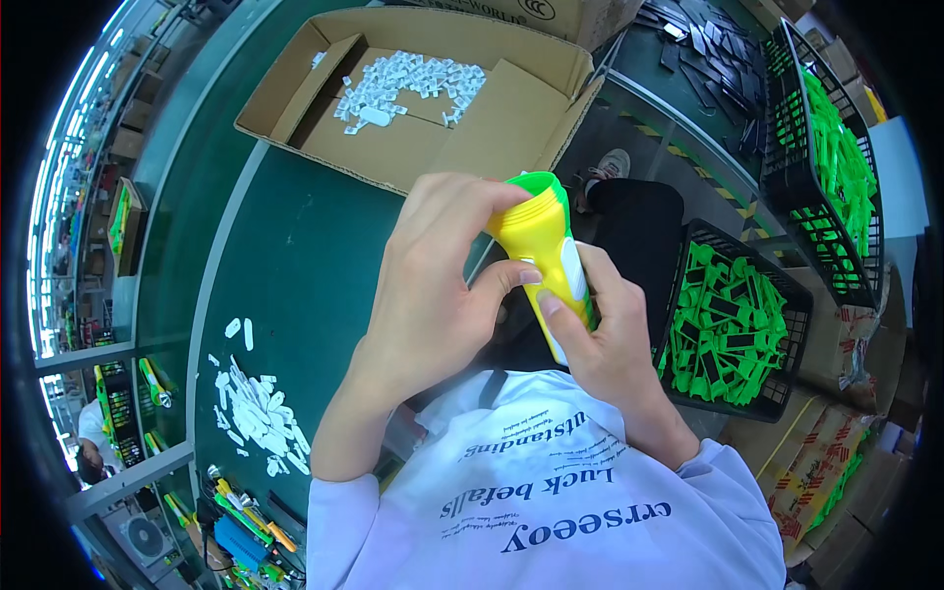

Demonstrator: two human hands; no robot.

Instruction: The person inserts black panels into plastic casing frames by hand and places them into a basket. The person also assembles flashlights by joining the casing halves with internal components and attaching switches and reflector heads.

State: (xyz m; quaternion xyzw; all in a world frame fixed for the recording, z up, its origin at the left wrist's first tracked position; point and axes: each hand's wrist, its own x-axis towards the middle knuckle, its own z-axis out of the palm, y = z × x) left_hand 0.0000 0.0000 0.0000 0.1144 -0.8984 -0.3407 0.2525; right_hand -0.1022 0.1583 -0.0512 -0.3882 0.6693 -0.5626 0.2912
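Both my hands hold a yellow and green plastic flashlight body in front of my chest. Its wide threaded mouth, green inside, tilts up and away from me. My left hand grips the threaded head with the fingers, while its thumb presses beside a white piece on the yellow side. My right hand wraps the narrow handle, thumb on the yellow shell and fingers on the far side near a white oval part. The fingertips behind the body are hidden.
A cardboard box with small white parts stands on the green table. White strips lie at the left, tools nearer. Black crates of green parts stand right; dark flat pieces lie far right.
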